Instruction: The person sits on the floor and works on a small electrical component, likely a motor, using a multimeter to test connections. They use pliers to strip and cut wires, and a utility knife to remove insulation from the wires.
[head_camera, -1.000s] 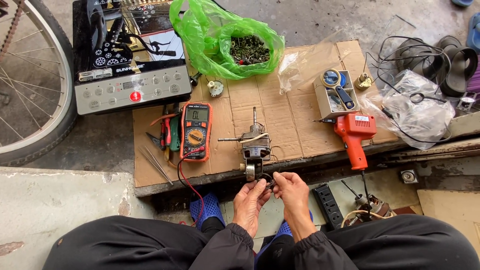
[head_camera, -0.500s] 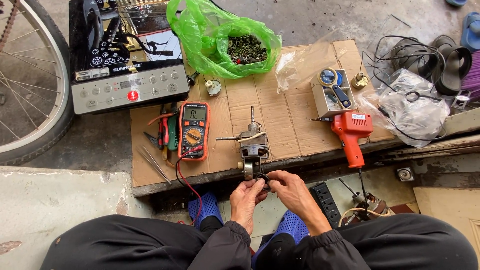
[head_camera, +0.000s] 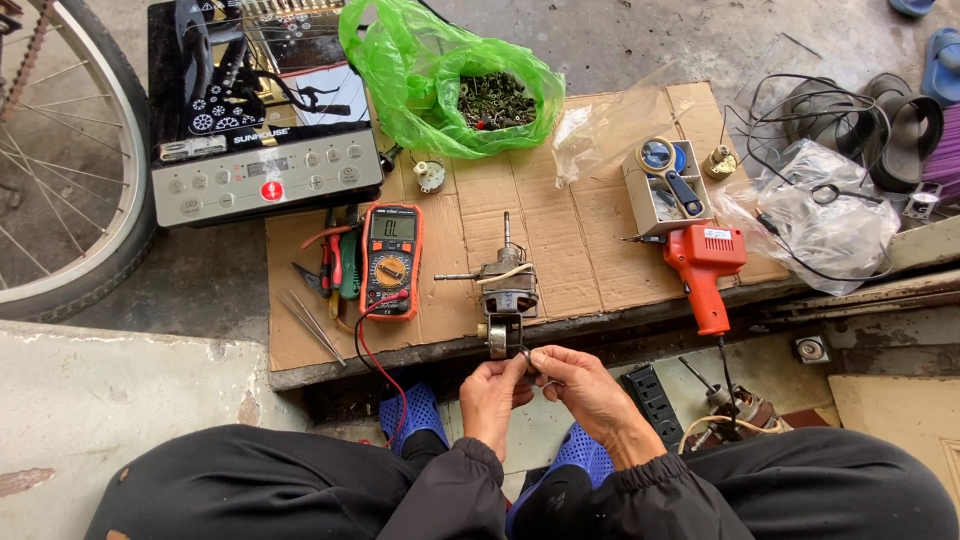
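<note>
A small electric motor (head_camera: 508, 288) with a shaft pointing away from me lies at the near edge of a cardboard sheet (head_camera: 590, 250). Thin dark wires (head_camera: 528, 356) run from its near end into my hands. My left hand (head_camera: 494, 395) and my right hand (head_camera: 588, 392) meet just below the motor, both pinching those wires between fingertips. An orange multimeter (head_camera: 391, 260) lies left of the motor, its red lead (head_camera: 372, 350) curling down toward my knees.
An orange soldering gun (head_camera: 705, 270) lies right of the motor beside a small box of parts (head_camera: 662, 188). A green bag of screws (head_camera: 470, 85) and an induction cooker (head_camera: 258, 115) sit farther back. Pliers and tweezers (head_camera: 320, 290) lie left. A bicycle wheel (head_camera: 70, 170) stands far left.
The view has shifted slightly. My hands stay together below the motor, fingers working the wires a little; nothing on the cardboard moved.
</note>
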